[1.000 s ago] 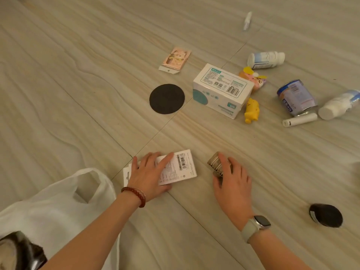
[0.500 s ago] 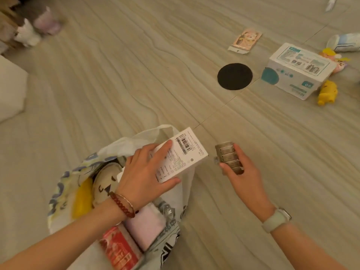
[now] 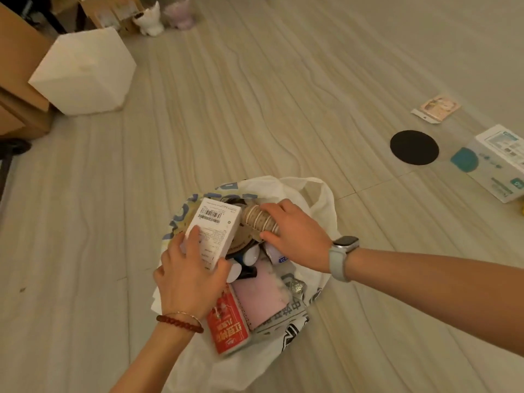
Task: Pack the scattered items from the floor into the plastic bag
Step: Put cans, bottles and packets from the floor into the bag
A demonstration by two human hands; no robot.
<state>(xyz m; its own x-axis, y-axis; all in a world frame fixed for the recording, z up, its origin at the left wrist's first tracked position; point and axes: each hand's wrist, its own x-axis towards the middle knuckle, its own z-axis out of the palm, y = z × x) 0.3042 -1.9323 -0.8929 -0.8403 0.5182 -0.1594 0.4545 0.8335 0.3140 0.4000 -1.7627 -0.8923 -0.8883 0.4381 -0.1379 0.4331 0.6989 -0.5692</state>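
Observation:
The white plastic bag (image 3: 317, 194) lies open on the floor near the bottom middle. Inside it I see a red carton (image 3: 228, 327), a pink item (image 3: 259, 300) and several other things. My left hand (image 3: 187, 276) grips a white barcoded box (image 3: 214, 225) over the bag's mouth. My right hand (image 3: 295, 236) holds a small ribbed brownish container (image 3: 259, 218) just beside the box, also over the bag.
On the floor to the right lie a black disc (image 3: 414, 147), a pink card packet (image 3: 438, 107) and a white-and-teal box (image 3: 496, 163). A white block (image 3: 85, 72) and cardboard boxes (image 3: 19, 89) stand at the far left, with two small figures (image 3: 163, 17) behind.
Both hands lifted the white box and the ribbed container off the floor and carried them left over the open bag. The view swung left with them.

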